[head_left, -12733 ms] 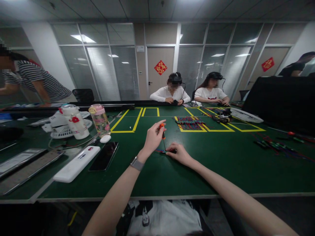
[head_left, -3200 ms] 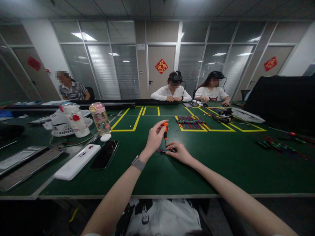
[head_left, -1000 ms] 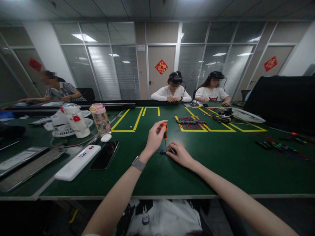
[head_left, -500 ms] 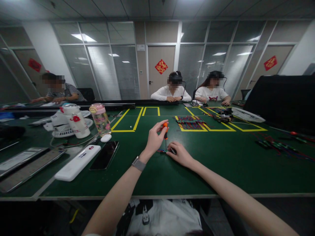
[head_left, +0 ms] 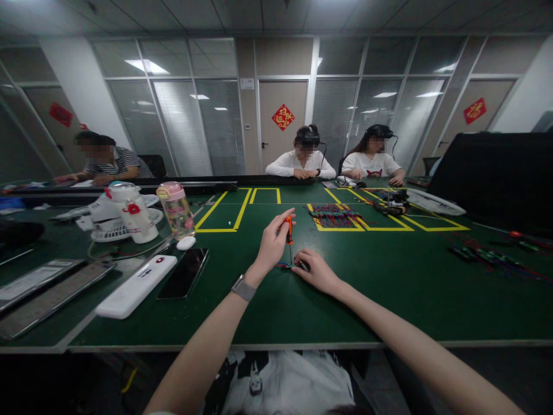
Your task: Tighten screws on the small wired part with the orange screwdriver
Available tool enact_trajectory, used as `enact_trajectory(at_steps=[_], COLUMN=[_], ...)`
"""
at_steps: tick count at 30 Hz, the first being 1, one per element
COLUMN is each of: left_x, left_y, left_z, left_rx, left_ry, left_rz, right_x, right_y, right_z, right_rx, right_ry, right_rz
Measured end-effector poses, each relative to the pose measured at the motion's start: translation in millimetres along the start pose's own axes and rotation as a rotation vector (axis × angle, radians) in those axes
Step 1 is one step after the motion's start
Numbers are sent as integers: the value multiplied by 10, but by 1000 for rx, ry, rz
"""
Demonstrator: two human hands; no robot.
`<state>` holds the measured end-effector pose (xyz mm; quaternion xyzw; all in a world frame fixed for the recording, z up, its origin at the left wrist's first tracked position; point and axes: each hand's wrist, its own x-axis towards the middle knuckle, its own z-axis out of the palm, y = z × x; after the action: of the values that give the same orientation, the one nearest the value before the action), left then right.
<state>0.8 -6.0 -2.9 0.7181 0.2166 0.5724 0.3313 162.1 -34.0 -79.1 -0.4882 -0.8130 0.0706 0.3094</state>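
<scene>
My left hand (head_left: 271, 245) pinches the orange handle of a small screwdriver (head_left: 289, 229), which stands upright with its tip down on a small black connector with coloured wires (head_left: 288, 266) lying on the green table (head_left: 380, 294). A watch sits on that wrist. My right hand (head_left: 317, 270) rests on the table with its fingers pressed on the connector's right end, holding it down.
To the left lie a black phone (head_left: 183, 274), a white power bank (head_left: 134, 286), a pink-lidded bottle (head_left: 175, 210), a white cup (head_left: 130, 211) and a fan. A pile of coloured wires (head_left: 333, 217) sits in yellow-taped boxes. Other people sit across the table and at far left.
The screwdriver stays upright on the connector; my left fingers have shifted slightly around its handle. The person at far left has moved about and now leans over that table.
</scene>
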Motion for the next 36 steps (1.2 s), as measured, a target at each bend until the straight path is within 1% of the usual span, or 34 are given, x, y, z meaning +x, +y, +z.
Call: enact_trajectory(at_steps=[3,6,10,14,16,18,24,26,29,33,36], left_x=[-3,-12,-16,2,11,14,-8,-12,-6,6,4], left_y=[8,35,38,7,-4,-6,19,34,55,58,40], left_z=[-1,-2,-6,-7,-4,0,5,4,-3,-10,-7], left_rx=[51,162,227,144,55,6,127,152,151,76,36], left_ry=[45,87,101,53,13,3,94,104,65,-4,0], left_rz=[2,48,66,53,18,-12,52,51,51,32,-6], right_x=[-3,-4,-2,-3,-4,-5,-4,-6,-10,-10,-8], right_y=[3,-4,-11,2,10,14,7,2,-2,1,6], right_z=[2,-1,-4,3,7,8,2,0,-1,1,2], right_rx=[-3,-8,-5,1,2,-1,-10,-10,-9,-11,-7], right_ry=[3,-1,0,11,17,19,8,14,15,13,10], right_rz=[4,12,9,-6,-12,-14,-4,-7,-20,-16,-8])
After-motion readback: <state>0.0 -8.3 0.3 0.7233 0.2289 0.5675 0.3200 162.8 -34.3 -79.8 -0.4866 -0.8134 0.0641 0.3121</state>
